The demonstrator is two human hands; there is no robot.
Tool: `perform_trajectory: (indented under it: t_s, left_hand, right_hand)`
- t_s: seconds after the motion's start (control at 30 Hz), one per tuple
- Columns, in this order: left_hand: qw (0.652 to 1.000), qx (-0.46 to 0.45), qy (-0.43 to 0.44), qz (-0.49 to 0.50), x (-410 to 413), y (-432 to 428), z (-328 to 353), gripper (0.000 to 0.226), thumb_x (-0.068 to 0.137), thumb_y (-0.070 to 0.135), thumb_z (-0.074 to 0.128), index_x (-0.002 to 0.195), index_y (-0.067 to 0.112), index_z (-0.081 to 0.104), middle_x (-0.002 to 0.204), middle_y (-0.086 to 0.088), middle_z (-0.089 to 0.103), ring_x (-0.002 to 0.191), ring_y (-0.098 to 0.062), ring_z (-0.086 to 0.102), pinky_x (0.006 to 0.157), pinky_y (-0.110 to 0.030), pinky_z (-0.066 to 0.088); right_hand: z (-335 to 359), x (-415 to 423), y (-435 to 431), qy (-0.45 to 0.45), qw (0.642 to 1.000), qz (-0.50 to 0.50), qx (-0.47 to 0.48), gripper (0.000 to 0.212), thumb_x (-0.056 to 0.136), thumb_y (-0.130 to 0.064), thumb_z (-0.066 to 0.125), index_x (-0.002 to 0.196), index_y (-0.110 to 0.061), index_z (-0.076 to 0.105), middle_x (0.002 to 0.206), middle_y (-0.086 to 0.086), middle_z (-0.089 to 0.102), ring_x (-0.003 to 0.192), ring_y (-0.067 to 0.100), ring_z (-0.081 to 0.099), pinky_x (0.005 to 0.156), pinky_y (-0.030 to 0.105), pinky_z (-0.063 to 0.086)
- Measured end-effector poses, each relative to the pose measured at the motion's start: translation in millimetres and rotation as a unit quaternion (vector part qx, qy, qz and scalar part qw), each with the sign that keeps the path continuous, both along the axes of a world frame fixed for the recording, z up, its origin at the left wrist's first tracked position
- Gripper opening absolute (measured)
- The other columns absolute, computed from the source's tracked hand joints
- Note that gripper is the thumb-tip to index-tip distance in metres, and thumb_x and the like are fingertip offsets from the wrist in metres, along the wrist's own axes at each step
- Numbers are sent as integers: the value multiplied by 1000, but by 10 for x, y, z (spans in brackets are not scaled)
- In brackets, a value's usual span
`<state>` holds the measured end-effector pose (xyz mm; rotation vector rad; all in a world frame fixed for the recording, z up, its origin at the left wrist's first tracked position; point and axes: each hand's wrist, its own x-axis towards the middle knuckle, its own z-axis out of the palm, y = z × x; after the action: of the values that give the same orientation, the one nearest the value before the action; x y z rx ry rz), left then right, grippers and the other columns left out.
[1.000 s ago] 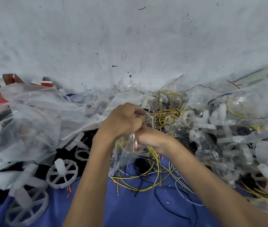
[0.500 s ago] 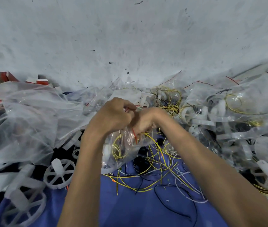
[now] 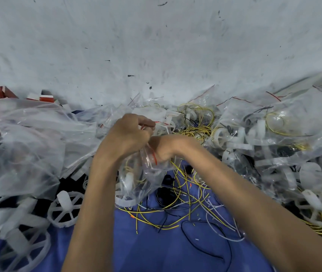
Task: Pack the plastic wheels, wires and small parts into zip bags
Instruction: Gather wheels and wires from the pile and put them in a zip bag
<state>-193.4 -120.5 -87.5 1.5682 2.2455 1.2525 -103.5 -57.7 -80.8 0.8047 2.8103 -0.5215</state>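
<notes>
- Clear plastic everywhere tbh, but the one that matters is the small clear zip bag with a red seal line (image 3: pixel 146 173). It hangs right under both hands, above the blue cloth (image 3: pixel 156 256).
- The left hand (image 3: pixel 124 136) is clenched on the bag's top edge, thumb and forefinger pinched together on the plastic.
- The right hand (image 3: pixel 162 148) sits just right of the left one and touches it, wrist bent, with the red seal line lying across its heel. Its fingers are hidden behind the left hand, so I can't tell if it's actually gripping.
- Inside the bag, below the grip, there's some thin yellow wire and a stubby white plastic part (image 3: pixel 129 179).
- A loose tangle of yellow, black and white wires (image 3: pixel 156 218) sprawls on the cloth under the bag and off to the lower right.
- A white plastic spoked wheel (image 3: pixel 65 211) lies down-left of the grip, hub sticking up. Another white spoked wheel (image 3: pixel 24 250) is further out that way.
- Left of the hands are big crumpled clear plastic bags (image 3: pixel 28 138).
- Right of the hands is a heap of filled clear bags (image 3: pixel 274 138) with white wheels and yellow wire loops in them.
- Way up-left of the grip, some red-and-white blocks (image 3: pixel 44 98) sit against the scuffed pale grey surface (image 3: pixel 156 46). They're too blurry to read anything on them.
</notes>
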Motion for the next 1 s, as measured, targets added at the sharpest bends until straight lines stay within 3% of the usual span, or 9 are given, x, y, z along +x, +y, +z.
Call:
perform_trajectory:
  t_s: [0.17,0.3,0.4,0.5,0.57,0.7,0.83,0.9,1.0]
  left_hand:
    - [1000,-2,-5,2,-2,-15,-1,31,86,11,49,106,23,69,101,14,64,57,6,52,64,-16,43]
    - [999,-3,-30,-18,86,18,-9,30,87,11,49,106,21,69,109,9,67,60,3,48,72,-22,43]
    - [998,3,-52,-21,112,38,-5,29,87,11,49,106,21,69,109,6,67,57,1,48,68,-21,43]
    - [995,26,-94,2,82,55,-26,28,87,11,50,110,15,66,85,5,64,46,0,55,51,-11,43]
    - [990,52,-125,27,64,55,-20,32,86,10,50,115,10,63,77,4,62,47,1,58,51,-17,43]
    - [977,111,-170,67,74,80,-6,33,86,9,46,116,7,59,77,-2,61,46,0,59,54,-18,48]
    - [962,153,-213,79,127,108,13,55,71,22,44,122,3,54,105,-18,63,66,-6,67,80,-33,55]
    - [968,130,-199,81,143,93,18,74,62,29,39,134,10,46,121,-18,57,99,-23,65,92,-44,50]
    - [978,78,-182,67,150,75,38,63,55,31,42,116,28,58,121,-13,55,94,-32,64,91,-49,49]
  right_hand:
    - [24,151,78,-102,988,61,98,35,89,-39,57,67,-19,40,69,-11,38,64,16,46,61,23,39]
    - [8,185,41,-113,987,63,92,47,83,-30,68,122,-11,49,99,-1,54,82,18,51,68,22,41]
    - [19,171,13,-25,992,88,87,40,97,-19,44,132,1,38,92,5,51,80,20,52,70,21,39]
    - [48,234,39,-21,986,116,118,36,102,-22,22,104,-4,55,85,11,59,79,20,56,84,24,39]
    - [100,308,107,33,981,141,131,35,101,-23,31,79,-12,56,73,3,57,62,9,48,71,24,39]
    - [151,513,259,317,939,52,126,35,97,-36,39,89,-16,67,78,-4,68,77,17,60,69,22,41]
    - [-1,629,187,270,949,26,162,53,87,-60,39,86,-14,66,75,3,65,76,21,61,70,29,45]
    - [-129,607,127,285,946,68,138,42,88,-48,51,85,-8,65,78,7,66,69,18,58,66,26,44]
    - [-214,594,102,358,923,84,116,25,94,-23,53,78,-5,59,69,10,59,57,15,45,56,25,30]
